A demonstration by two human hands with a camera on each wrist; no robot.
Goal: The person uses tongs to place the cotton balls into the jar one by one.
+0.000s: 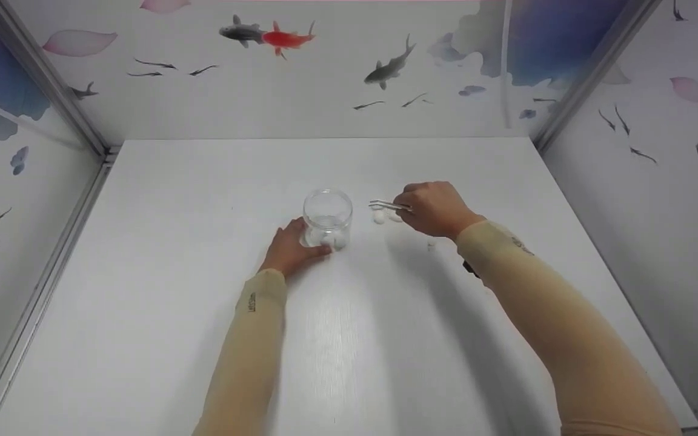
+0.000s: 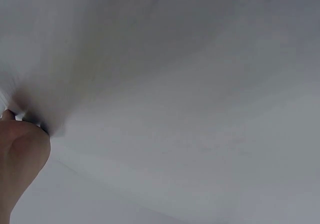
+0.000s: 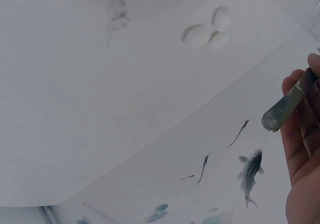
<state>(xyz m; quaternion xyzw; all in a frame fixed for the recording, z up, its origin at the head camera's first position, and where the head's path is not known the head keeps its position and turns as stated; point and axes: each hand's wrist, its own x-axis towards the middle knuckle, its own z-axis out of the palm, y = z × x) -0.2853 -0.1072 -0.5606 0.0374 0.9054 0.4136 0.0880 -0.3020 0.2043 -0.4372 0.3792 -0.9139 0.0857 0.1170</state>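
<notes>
Head view shows a glass jar (image 1: 328, 219) standing on a white surface (image 1: 173, 181), about midway between the left and right edges and toward the far edge. The left hand (image 1: 291, 251) grips the jar, fingers at its left side and thumb across its near side. Pale pieces (image 1: 340, 242) lie at the bottom of the jar; their number cannot be told. The right hand (image 1: 437, 209), to the right of the jar, holds metal tweezers (image 1: 392, 206) with fingers closed round them, tips directed toward the left edge. The tips are apart from the jar; whether they grasp anything cannot be determined. White round pieces (image 1: 379, 217) appear just below the tips, partly obscured by the right hand. Right wrist view records three such pieces grouped close together on the surface, and the rounded end of the tweezers protruding from the grip. Left wrist view shows little besides part of the left hand at the picture's edge. Beige sleeves (image 1: 543, 315) cover both forearms. Beyond the surface's far edge rises a wall (image 1: 325, 103) printed with fish.
</notes>
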